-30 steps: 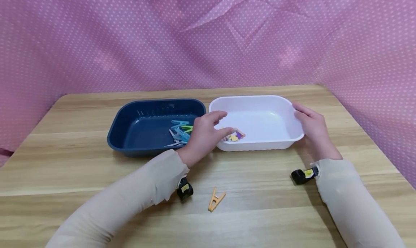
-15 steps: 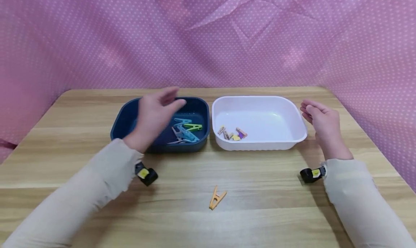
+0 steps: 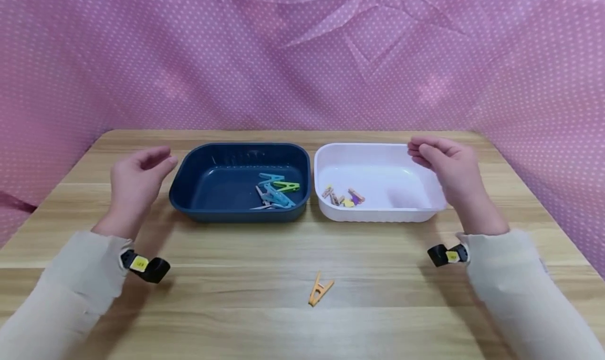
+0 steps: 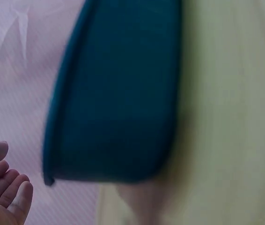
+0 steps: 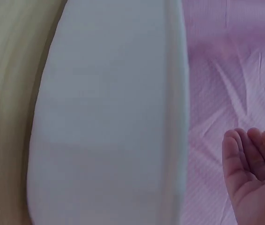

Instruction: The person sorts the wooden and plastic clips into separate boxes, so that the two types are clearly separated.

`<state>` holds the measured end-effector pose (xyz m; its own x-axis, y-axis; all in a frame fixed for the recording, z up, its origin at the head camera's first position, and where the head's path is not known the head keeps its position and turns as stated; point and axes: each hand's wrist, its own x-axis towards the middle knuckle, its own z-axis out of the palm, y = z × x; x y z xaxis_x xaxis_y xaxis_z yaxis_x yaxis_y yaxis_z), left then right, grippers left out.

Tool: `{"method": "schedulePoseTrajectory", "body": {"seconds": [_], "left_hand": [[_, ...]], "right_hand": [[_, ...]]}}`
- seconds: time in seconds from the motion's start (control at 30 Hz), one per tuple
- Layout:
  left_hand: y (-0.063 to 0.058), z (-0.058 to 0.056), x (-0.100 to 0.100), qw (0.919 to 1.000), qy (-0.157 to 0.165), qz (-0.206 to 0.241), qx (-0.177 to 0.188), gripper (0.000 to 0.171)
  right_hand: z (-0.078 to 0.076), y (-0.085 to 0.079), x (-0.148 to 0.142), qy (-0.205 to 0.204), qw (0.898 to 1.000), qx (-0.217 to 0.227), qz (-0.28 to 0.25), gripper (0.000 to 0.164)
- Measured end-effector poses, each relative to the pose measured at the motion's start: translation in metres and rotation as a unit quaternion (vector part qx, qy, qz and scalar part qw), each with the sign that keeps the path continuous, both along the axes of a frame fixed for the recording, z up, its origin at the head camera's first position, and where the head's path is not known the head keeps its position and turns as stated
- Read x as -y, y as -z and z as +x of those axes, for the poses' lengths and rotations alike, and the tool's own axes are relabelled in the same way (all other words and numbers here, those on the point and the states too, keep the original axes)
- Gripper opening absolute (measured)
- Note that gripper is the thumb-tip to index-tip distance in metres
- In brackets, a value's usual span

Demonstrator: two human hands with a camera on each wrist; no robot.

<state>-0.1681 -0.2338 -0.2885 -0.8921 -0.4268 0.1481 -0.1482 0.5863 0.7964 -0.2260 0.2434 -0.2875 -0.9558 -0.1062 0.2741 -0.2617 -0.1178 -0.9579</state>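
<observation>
My left hand [image 3: 139,184] is in the air just left of the dark blue basin [image 3: 238,216], fingers loosely bent and nothing between them. Over the right end of the white basin [image 3: 378,214] hovers my right hand [image 3: 457,173], relaxed, with an empty palm showing in the right wrist view. Blue clothespins [image 3: 278,197], a green clothespin [image 3: 289,186] and pale ones lie at the right side of the blue basin. Several small wooden clothespins [image 3: 334,199], with yellow and purple pieces, gather in the white basin's front left corner. One orange clothespin [image 3: 321,292] rests on the table.
Both basins stand side by side on a wood-grain table [image 3: 236,318], with a narrow gap between them. A pink dotted cloth [image 3: 302,61] hangs behind the table and along its sides. Each wrist carries a small black camera [image 3: 158,270].
My left hand has swung left from the white basin, across the blue one, to its outer side. My right hand let go of the white basin's rim and now hovers over that end.
</observation>
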Motion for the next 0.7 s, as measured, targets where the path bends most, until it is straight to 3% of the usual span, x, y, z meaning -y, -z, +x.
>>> {"method": "schedulePoseTrajectory", "body": {"seconds": [0.1, 0.2, 0.33, 0.43, 0.53, 0.67, 0.7], "left_hand": [[0.009, 0.005, 0.008, 1.0000, -0.005, -0.002, 0.003, 0.050], [0.018, 0.008, 0.013, 1.0000, -0.001, 0.001, -0.001, 0.048], [0.024, 0.010, 0.016, 0.9997, -0.001, 0.016, 0.017, 0.051], [0.027, 0.010, 0.017, 0.9969, -0.008, 0.074, 0.025, 0.051], [0.034, 0.011, 0.016, 0.9803, -0.021, 0.196, 0.010, 0.050], [0.045, 0.011, 0.010, 0.9351, -0.035, 0.350, -0.041, 0.045], [0.047, 0.011, 0.009, 0.9302, -0.036, 0.362, -0.049, 0.043]], "right_hand": [[0.011, -0.006, 0.014, -0.047, 0.992, -0.027, 0.116, 0.021], [0.022, -0.012, 0.029, -0.078, 0.971, -0.079, 0.213, 0.024], [0.037, -0.018, 0.045, -0.113, 0.947, -0.150, 0.261, 0.020], [0.045, -0.018, 0.056, -0.165, 0.923, -0.189, 0.291, 0.020], [0.048, -0.013, 0.066, -0.251, 0.887, -0.220, 0.319, 0.021], [0.047, -0.002, 0.081, -0.370, 0.830, -0.229, 0.349, 0.026], [0.047, 0.001, 0.084, -0.397, 0.816, -0.221, 0.357, 0.029]]}}
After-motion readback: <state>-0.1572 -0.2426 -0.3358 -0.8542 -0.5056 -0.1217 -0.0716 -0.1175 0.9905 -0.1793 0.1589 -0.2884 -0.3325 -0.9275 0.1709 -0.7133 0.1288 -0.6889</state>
